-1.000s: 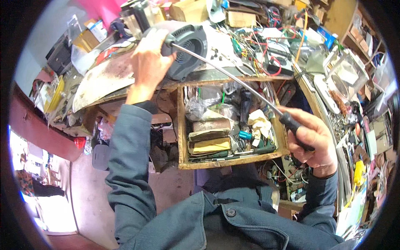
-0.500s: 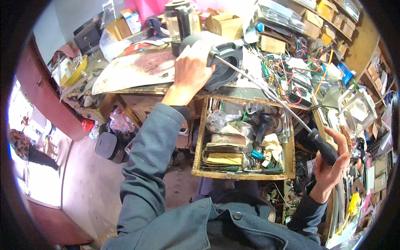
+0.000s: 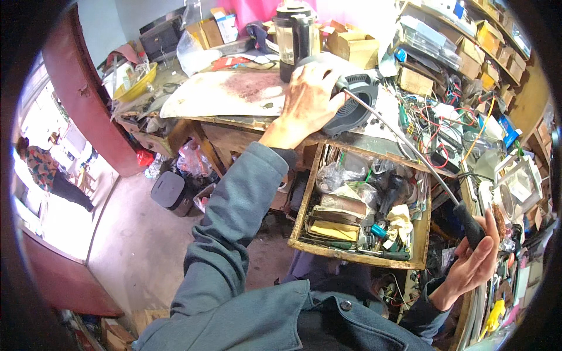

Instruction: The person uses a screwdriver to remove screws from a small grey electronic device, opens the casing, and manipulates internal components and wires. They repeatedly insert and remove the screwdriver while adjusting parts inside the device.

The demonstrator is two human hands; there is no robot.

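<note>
While its black handle sits low at the right, the long screwdriver (image 3: 410, 151) runs on a slant, its thin metal shaft climbing up and to the left across the open wooden drawer (image 3: 358, 255) until the tip meets the round dark grey appliance housing (image 3: 356, 100) on the cluttered worktop (image 3: 228, 93). The right hand (image 3: 475, 257) is closed around the handle, fingers curled over it and palm turned up and leftward, with the wrist bent back near the worktop's right edge. The left hand (image 3: 308, 98) lies flat on top of the housing, fingers spread and pressing down, thumb near the shaft's tip, its grip not wrapped around anything; the grey-sleeved forearm reaches up from the lower left, over the drawer's left corner
</note>
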